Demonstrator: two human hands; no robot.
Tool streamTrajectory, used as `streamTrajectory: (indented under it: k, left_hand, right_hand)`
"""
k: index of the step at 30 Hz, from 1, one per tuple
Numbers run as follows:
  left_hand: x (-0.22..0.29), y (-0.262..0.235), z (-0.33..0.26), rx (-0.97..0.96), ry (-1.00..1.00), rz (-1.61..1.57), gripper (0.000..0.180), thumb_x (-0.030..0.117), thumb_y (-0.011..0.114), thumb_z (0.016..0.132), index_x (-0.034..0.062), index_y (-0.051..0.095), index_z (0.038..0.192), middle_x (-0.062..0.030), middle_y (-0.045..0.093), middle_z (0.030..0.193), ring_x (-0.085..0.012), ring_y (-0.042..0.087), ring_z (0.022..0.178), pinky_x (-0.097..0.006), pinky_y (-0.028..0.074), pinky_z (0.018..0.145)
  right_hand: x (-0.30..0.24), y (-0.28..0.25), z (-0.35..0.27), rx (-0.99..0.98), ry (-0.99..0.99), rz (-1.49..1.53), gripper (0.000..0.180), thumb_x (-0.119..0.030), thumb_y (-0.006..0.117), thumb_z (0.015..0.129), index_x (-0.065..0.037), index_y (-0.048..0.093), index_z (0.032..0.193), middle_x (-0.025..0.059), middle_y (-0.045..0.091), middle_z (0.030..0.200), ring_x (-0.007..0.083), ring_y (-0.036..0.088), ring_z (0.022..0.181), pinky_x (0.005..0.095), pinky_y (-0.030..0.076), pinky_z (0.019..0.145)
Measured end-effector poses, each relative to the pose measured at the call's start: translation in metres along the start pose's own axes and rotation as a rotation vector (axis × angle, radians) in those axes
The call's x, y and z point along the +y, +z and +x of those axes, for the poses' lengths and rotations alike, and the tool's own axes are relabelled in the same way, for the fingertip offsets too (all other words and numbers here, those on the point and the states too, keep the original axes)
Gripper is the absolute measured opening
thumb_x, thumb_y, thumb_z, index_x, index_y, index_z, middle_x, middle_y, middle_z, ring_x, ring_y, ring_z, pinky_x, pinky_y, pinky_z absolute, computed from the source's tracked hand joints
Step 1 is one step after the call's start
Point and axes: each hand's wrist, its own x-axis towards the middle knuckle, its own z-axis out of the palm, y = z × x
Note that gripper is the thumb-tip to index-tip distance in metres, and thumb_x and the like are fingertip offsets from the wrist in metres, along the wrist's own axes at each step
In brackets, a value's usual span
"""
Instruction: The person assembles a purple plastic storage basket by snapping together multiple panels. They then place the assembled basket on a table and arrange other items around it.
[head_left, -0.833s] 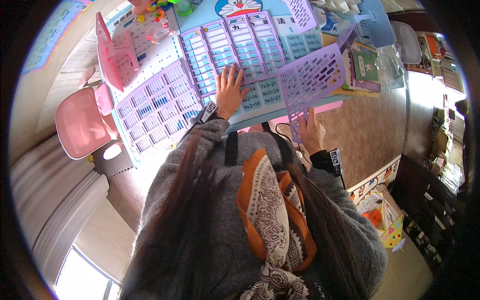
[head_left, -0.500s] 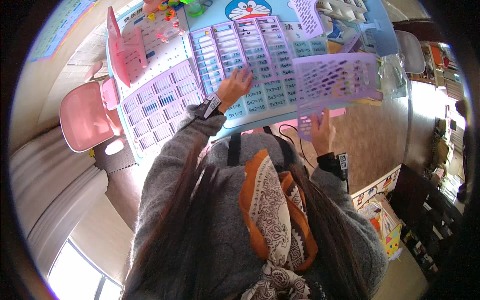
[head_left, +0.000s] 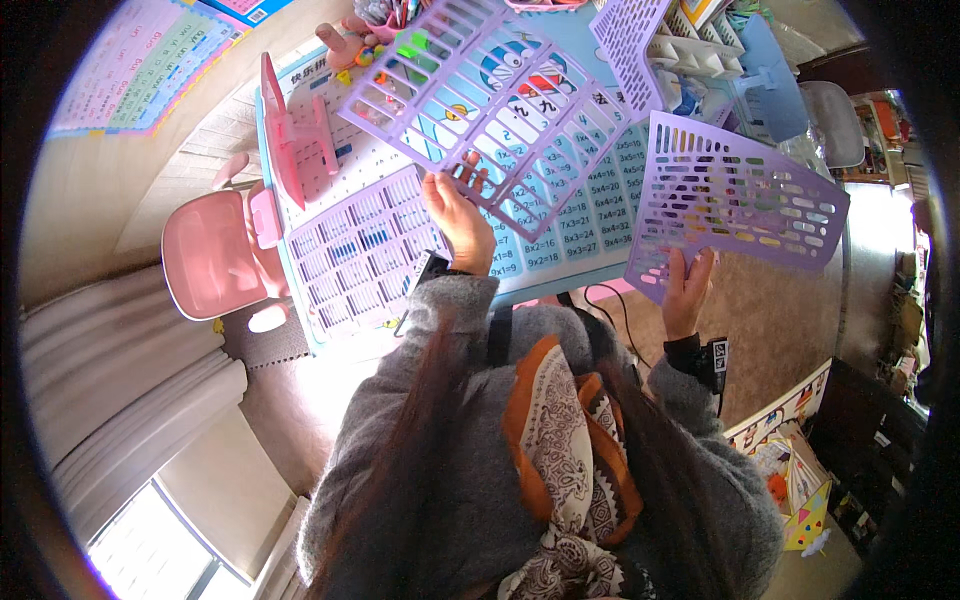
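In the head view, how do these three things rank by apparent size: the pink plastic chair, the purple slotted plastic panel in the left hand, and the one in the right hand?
1. Purple slotted plastic panel in the left hand: largest.
2. Purple slotted plastic panel in the right hand.
3. Pink plastic chair: smallest.
The panels are held nearer the camera, so true sizes are unsure.

pink chair (head_left: 215, 250) left of desk | pink stand (head_left: 290, 135) upright | blue, possibly plastic, bin (head_left: 765, 85)

Bright daylight glares from the window (head_left: 160, 545); fisheye bends edges, dark rim, sharp centre.
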Motion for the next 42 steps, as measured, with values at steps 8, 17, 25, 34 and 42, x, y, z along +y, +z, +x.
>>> streamTrajectory:
  k: [8,17,25,34,42]
  left_hand:
    - [-0.073,-0.020,-0.047,0.118,-0.464,-0.042,0.031,0.019,0.047,0.091,0.0119,0.031,0.116,-0.0119,0.049,0.118,-0.0270,0.050,0.110,-0.044,0.038,0.093]
    - [-0.067,-0.049,-0.049,-0.795,-0.486,0.893,0.026,0.020,0.050,0.089,0.0015,0.059,0.105,-0.0095,0.062,0.105,-0.0213,0.056,0.102,-0.033,0.038,0.092]
    - [-0.091,-0.051,0.012,-0.975,0.756,1.734,0.060,0.052,0.050,0.084,0.0313,0.033,0.137,-0.0070,0.017,0.148,-0.0415,0.012,0.133,-0.068,0.016,0.098]
    - [-0.105,-0.071,-0.031,-0.819,0.701,1.855,0.055,0.051,0.050,0.085,0.0331,0.036,0.135,-0.0073,0.026,0.143,-0.0409,0.020,0.129,-0.067,0.020,0.095]
    - [-0.106,-0.059,-0.031,-0.793,0.704,1.767,0.063,0.051,0.055,0.081,0.0232,0.039,0.135,-0.0107,0.027,0.142,-0.0412,0.020,0.129,-0.068,0.018,0.094]
  right_hand:
    - [0.012,0.000,-0.003,-0.095,0.107,-0.111,0.026,-0.019,0.045,0.094,0.001,0.041,0.110,0.0133,0.065,0.088,0.0156,0.060,0.065,0.0294,0.048,0.057]
    - [0.041,0.002,-0.005,-0.141,0.103,-0.388,0.042,-0.025,0.045,0.093,0.002,0.036,0.123,0.0213,0.061,0.088,0.0350,0.060,0.076,0.0409,0.045,0.062]
    - [0.066,0.003,-0.023,-0.198,0.173,-0.419,0.045,-0.022,0.043,0.094,0.005,0.030,0.128,0.0281,0.054,0.107,0.0402,0.055,0.095,0.0422,0.043,0.077]
    - [0.069,0.005,-0.053,-0.243,0.336,-0.441,0.047,-0.020,0.040,0.095,0.001,0.024,0.134,0.0305,0.049,0.113,0.0428,0.051,0.101,0.0421,0.041,0.083]
    - [0.042,-0.013,-0.060,-0.367,0.381,-0.541,0.046,-0.021,0.037,0.096,0.001,0.024,0.134,0.0297,0.048,0.118,0.0422,0.050,0.105,0.0420,0.041,0.084]
